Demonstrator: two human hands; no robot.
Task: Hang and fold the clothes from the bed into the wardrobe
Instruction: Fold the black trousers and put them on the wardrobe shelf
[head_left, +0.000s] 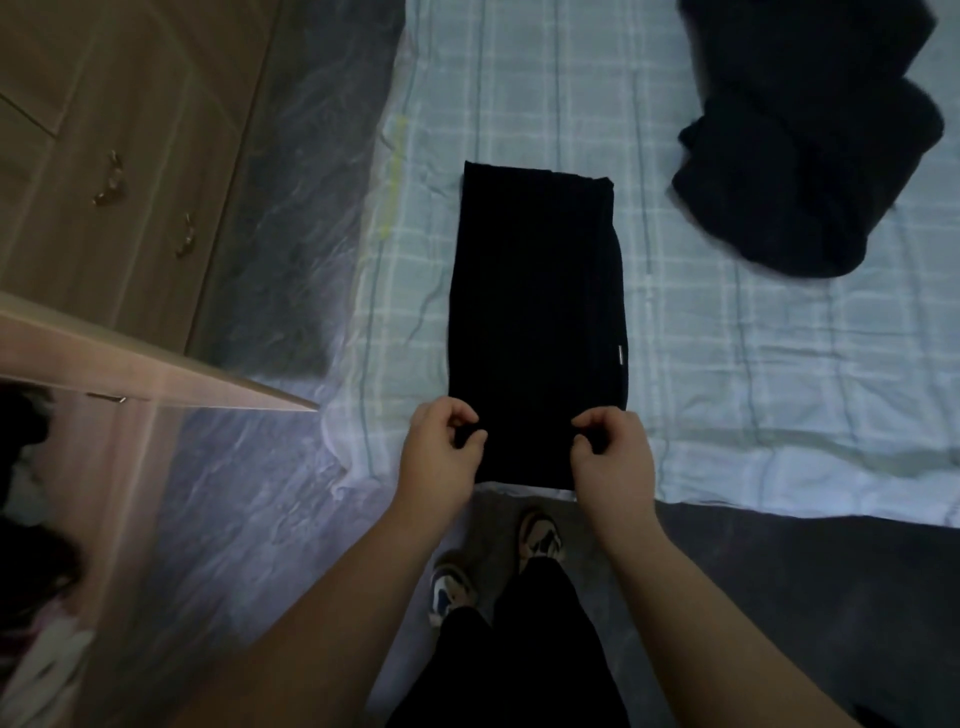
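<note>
Black garment (537, 312) folded on bed (727, 364), near edge pinched by both hands

I see a black knit garment folded into a long flat rectangle (537, 317) lying lengthwise on the pale blue checked bed sheet (727, 374), its near end at the bed's edge and a small white tag on its right side. Well apart, toward the far right, a rumpled heap of dark clothing (800, 171) sits unfolded on the same sheet. At the left, the light wooden wardrobe door (156, 364) stands open, with dark and pale fabrics dimly visible inside.
</note>
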